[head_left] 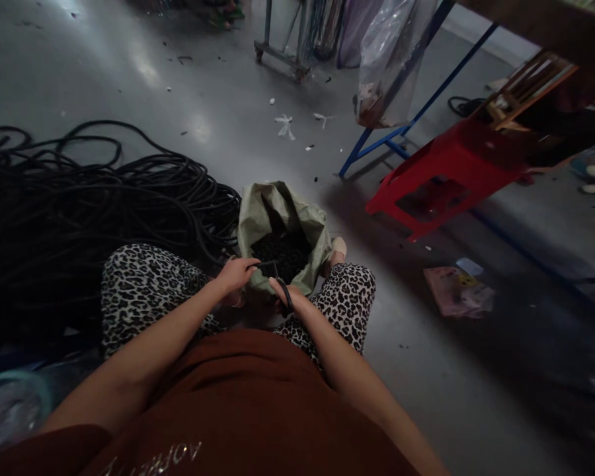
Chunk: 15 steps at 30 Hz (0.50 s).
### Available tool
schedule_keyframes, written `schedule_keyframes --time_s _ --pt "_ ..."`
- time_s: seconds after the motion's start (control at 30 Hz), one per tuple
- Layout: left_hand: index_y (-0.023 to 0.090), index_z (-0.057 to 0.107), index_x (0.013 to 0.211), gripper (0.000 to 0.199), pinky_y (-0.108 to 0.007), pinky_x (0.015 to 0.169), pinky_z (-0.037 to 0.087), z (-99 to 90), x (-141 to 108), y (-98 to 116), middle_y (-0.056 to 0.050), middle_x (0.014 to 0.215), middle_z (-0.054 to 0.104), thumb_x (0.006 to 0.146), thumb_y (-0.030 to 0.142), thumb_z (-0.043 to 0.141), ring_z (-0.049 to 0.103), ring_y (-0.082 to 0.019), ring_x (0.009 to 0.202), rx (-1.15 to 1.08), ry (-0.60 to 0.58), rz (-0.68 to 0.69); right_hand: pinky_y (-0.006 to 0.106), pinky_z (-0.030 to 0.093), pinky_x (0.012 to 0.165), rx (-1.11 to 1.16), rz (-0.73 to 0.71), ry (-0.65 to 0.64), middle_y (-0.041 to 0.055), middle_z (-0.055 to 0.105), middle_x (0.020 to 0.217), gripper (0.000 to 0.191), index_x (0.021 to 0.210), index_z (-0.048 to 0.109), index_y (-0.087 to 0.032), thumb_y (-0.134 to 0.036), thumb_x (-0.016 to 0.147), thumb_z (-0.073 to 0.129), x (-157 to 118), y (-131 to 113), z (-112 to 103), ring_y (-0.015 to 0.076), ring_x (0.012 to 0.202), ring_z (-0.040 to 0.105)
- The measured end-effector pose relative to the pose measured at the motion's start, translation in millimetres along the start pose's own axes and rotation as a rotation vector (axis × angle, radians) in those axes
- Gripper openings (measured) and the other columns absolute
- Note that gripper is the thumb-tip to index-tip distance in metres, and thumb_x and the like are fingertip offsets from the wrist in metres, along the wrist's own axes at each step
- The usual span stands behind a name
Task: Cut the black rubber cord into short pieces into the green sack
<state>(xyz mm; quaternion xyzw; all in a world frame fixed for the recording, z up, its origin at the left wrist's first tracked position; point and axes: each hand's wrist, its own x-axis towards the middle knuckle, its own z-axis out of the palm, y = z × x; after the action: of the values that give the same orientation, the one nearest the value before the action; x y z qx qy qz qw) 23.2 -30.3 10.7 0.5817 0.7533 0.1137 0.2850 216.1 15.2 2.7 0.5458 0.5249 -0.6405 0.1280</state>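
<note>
Between my knees stands a pale green woven sack (250,215), its mouth open, with many small black pieces (282,254) inside. My left hand (234,273) is closed around a black cord (264,264), whose end juts out to the right over the sack's near rim. In my right hand (283,291) is a pair of scissors with black handles (287,301). Their blades point up toward the cord's end; whether they touch it I cannot tell. A large heap of black cord (129,185) lies on the floor at left, reaching up to the sack.
A red plastic stool (456,165) lies or leans at right, beside a blue metal frame (371,149) with a clear plastic bag (391,73) hanging. Printed packaging (456,291) and white scraps (284,125) litter the floor. A wheeled metal rack (280,56) stands at the back.
</note>
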Motion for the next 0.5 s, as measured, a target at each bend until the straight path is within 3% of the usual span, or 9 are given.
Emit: schedule_keyframes --time_s 0.5 --pt "0.025 0.060 0.115 0.037 -0.025 0.089 0.041 -5.1 -4.6 10.2 -0.001 0.112 0.064 0.084 0.029 0.040 0.057 -0.016 0.103 0.060 -0.070 0.051 0.025 0.047 0.041 0.046 -0.011 0.014 0.0072 0.059 0.062 0.079 0.098 0.058 -0.006 -0.078 0.070 0.038 -1.6 -4.7 -0.3 0.0169 0.046 0.058"
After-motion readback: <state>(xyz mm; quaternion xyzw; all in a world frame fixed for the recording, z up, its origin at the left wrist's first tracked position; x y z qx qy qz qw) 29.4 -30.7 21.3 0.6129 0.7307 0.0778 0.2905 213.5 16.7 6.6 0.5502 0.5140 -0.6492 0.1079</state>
